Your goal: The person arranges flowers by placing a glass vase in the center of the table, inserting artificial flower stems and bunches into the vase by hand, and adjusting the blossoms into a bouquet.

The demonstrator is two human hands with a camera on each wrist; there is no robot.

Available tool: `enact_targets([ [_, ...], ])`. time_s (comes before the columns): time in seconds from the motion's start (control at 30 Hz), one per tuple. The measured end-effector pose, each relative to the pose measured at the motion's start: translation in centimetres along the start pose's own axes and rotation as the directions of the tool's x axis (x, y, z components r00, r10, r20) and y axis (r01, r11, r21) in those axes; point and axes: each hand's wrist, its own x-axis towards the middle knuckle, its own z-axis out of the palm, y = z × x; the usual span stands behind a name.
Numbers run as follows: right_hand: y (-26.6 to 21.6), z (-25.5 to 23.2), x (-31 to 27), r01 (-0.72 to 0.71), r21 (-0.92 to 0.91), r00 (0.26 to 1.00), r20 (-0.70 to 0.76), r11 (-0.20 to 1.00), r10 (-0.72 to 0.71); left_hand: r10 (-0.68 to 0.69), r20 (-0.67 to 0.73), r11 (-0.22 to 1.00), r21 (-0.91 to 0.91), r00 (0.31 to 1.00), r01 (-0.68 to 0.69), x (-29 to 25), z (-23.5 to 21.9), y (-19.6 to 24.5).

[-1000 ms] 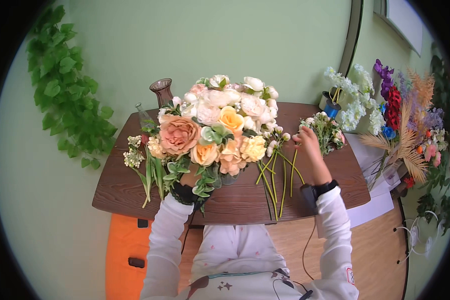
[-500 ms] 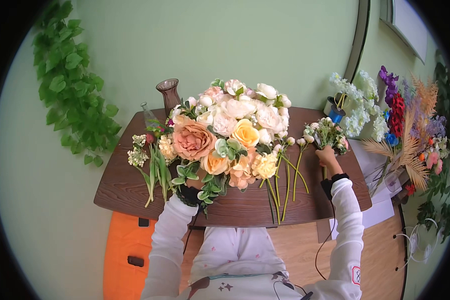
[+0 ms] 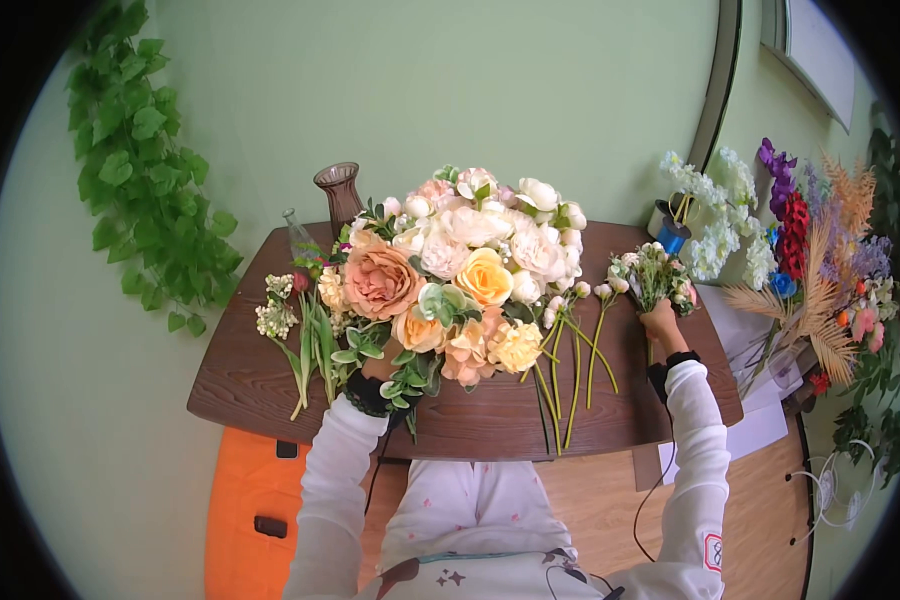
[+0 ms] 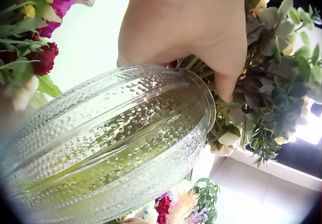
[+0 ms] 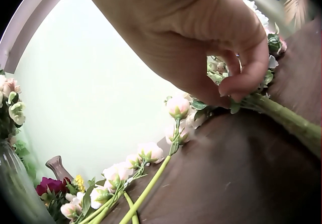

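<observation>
The small bunch of pale, fine-petalled flowers with green foliage (image 3: pixel 650 275) is at the right end of the table, near the edge. My right hand (image 5: pixel 211 38) is at its neck, wrist bent over from above, finger and thumb curled in and pinching where the thick green stems begin. The large bouquet of white, peach and yellow blooms (image 3: pixel 470 265) stands in front of me. My left hand (image 4: pixel 188 25) is at its base, at the mouth of the clear dimpled glass vase (image 4: pixel 121 138), one digit pointing down past the rim among stems. The remaining fingers are hidden; I cannot tell whether they are clamped on glass or stems.

Surface: dark brown wood-grain table (image 3: pixel 245 385), bearing loose pink-white buds on green stems (image 5: pixel 178 107) between bouquet and bunch, and a smoky fluted glass vase (image 3: pixel 342 195) at the back left. Room: pale green wall (image 3: pixel 420 80), trailing green ivy (image 3: pixel 142 170) at left, light wood floor (image 3: pixel 595 500).

The left wrist view shows the clear vase's ribbed body, which the flowers hide in the head view. The right wrist view shows the bunch's stems running out beyond my fingers.
</observation>
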Motion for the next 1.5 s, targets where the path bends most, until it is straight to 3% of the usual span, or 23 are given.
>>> enact_targets([
  [0.13,1.3,0.3,1.0,0.115,-0.107,0.993,-0.025,0.988,-0.118,-0.013,0.004,0.999,-0.029,1.0,0.013,-1.0,-0.2,0.5],
  [0.2,1.2,-0.3,0.6,0.16,-0.138,0.987,0.049,0.977,-0.154,-0.02,0.001,0.999,-0.043,1.0,0.02,-1.5,-0.1,0.7],
  [0.3,0.0,-1.7,-1.0,0.105,-0.091,0.992,0.084,0.99,-0.098,-0.033,0.001,0.998,-0.061,0.999,0.033,-1.2,0.4,0.5],
  [0.33,-0.1,-1.7,-1.0,0.106,-0.089,0.992,0.082,0.99,-0.099,-0.037,0.002,0.997,-0.068,0.999,0.037,1.3,0.9,0.9],
  [0.43,0.7,-1.3,-0.2,0.08,-0.085,0.99,0.12,0.993,-0.069,-0.045,0.003,0.995,-0.093,0.999,0.045,0.0,0.3,0.8],
  [0.5,2.6,0.6,2.3,0.127,-0.109,0.99,-0.048,0.986,-0.133,-0.046,0.002,0.993,-0.105,0.999,0.046,1.2,0.7,0.6],
  [0.53,2.9,1.5,3.1,0.129,-0.107,0.99,-0.047,0.986,-0.135,-0.046,0.002,0.993,-0.112,0.999,0.046,1.4,0.7,0.5],
  [0.6,2.4,1.9,3.2,0.234,-0.213,0.89,-0.347,0.949,-0.297,-0.051,0.001,0.991,-0.127,0.999,0.051,1.1,0.9,0.9],
  [0.63,2.4,1.7,3.4,0.233,-0.212,0.889,-0.348,0.949,-0.297,-0.055,0.0,0.989,-0.135,0.999,0.054,1.4,0.9,0.7],
  [0.7,-1.6,-1.3,0.1,0.451,0.107,0.873,-0.259,0.886,-0.413,-0.063,0.003,0.986,-0.151,0.998,0.063,0.8,0.8,1.2],
  [0.73,-4.1,-2.8,-2.4,0.362,0.377,0.931,-0.099,0.853,-0.351,-0.066,0.006,0.985,-0.16,0.998,0.066,0.6,0.8,1.3],
  [0.77,-6.4,-4.2,-4.9,0.362,0.377,0.931,-0.099,0.852,-0.351,-0.069,0.005,0.983,-0.168,0.998,0.069,-0.2,0.7,1.7],
  [0.83,-10.5,-6.4,-9.1,0.282,0.653,0.903,0.067,0.703,-0.425,-0.074,0.006,0.98,-0.184,0.997,0.074,-0.5,0.8,2.2],
  [0.97,-16.0,-7.0,-13.1,0.318,0.744,0.824,0.089,0.588,-0.559,-0.084,0.004,0.974,-0.212,0.996,0.083,-0.9,0.5,1.8],
  [1.03,-18.4,-6.2,-14.2,0.326,0.864,0.716,0.04,0.384,-0.697,-0.08,0.005,0.971,-0.225,0.997,0.079,0.5,0.8,1.2],
  [1.07,-19.3,-6.0,-14.9,0.324,0.865,0.714,0.043,0.384,-0.699,-0.078,0.003,0.969,-0.234,0.997,0.077,0.3,0.7,1.3],
  [1.13,-20.8,-5.9,-16.5,-0.011,0.966,0.674,0.198,0.258,-0.712,-0.076,0.002,0.965,-0.25,0.997,0.074,1.2,0.5,0.4],
  [1.23,-21.6,-7.4,-19.7,-0.091,0.966,0.644,0.241,0.24,-0.726,-0.074,0.003,0.959,-0.273,0.997,0.072,1.0,0.4,0.4],
  [1.37,-20.0,-6.6,-20.6,0.017,0.986,0.61,0.122,0.167,-0.783,-0.083,-0.003,0.948,-0.307,0.997,0.078,-0.8,0.0,0.5],
  [1.4,-19.5,-6.2,-20.6,0.181,0.969,0.623,0.02,0.169,-0.782,-0.09,-0.006,0.945,-0.315,0.996,0.084,0.3,0.3,0.8],
  [1.47,-18.4,-5.4,-20.0,0.206,0.964,0.631,0.0,0.168,-0.776,-0.097,-0.011,0.939,-0.332,0.995,0.088,1.5,0.3,0.0],
  [1.5,-18.1,-5.3,-19.9,0.234,0.958,0.636,-0.02,0.167,-0.771,-0.1,-0.013,0.936,-0.341,0.995,0.09,-0.5,0.0,0.3],
])
